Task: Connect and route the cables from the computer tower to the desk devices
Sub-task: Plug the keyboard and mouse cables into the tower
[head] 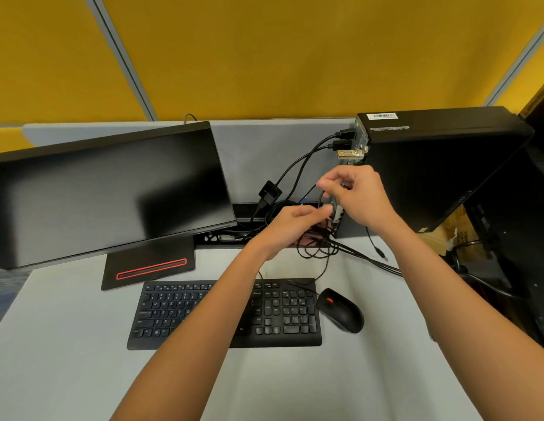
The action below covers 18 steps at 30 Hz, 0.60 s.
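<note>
A black computer tower (441,165) stands at the back right of the desk, its rear ports facing left with two black plugs (343,138) and a metal connector (349,153) in them. My right hand (356,192) pinches a thin black cable (321,196) beside the tower's rear panel. Just below it, my left hand (292,226) reaches to the lower ports, fingers curled over a bundle of black cables (316,247). What its fingertips hold is hidden. A black monitor (106,192), keyboard (225,314) and mouse (340,309) sit on the desk.
A small black adapter (269,191) hangs on a cable behind the monitor. Loose cables (374,259) run off the desk's right edge toward dark equipment (523,238). A yellow partition (264,56) backs the grey desk (67,360).
</note>
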Each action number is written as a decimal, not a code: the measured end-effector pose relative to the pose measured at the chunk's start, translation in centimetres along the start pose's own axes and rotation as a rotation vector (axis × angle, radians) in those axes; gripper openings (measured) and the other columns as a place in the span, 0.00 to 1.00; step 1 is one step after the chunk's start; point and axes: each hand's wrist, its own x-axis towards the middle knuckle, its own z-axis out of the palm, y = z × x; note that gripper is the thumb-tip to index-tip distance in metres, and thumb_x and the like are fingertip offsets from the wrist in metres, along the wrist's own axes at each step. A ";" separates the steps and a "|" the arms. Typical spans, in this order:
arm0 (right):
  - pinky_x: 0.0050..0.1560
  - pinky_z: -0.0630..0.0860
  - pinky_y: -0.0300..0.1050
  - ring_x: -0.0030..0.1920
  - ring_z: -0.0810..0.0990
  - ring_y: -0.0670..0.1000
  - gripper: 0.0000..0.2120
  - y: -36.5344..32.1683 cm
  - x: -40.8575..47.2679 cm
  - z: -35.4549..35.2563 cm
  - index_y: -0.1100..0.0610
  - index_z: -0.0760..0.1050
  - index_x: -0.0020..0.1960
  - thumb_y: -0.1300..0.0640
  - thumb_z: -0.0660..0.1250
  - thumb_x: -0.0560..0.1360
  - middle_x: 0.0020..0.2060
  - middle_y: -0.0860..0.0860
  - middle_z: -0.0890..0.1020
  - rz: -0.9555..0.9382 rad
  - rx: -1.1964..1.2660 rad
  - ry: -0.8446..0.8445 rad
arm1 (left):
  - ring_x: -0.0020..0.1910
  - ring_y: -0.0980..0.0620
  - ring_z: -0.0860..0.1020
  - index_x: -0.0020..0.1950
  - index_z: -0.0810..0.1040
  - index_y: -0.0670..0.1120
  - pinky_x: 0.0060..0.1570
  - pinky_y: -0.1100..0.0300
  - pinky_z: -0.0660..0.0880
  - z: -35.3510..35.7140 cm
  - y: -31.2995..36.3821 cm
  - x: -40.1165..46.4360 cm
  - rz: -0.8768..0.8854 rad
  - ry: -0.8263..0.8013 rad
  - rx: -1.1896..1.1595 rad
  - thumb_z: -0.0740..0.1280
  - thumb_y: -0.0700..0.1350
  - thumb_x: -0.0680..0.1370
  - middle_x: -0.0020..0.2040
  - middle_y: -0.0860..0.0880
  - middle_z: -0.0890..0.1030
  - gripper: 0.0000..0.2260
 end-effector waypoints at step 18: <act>0.47 0.70 0.25 0.38 0.78 0.40 0.04 0.4 0.5 -0.4 0.53 0.81 0.44 0.57 0.68 0.77 0.31 0.44 0.80 0.102 0.123 0.264 | 0.39 0.53 0.71 0.38 0.74 0.47 0.45 0.61 0.67 -0.1 -5.2 -0.4 -0.020 0.186 -0.078 0.68 0.45 0.71 0.39 0.50 0.74 0.05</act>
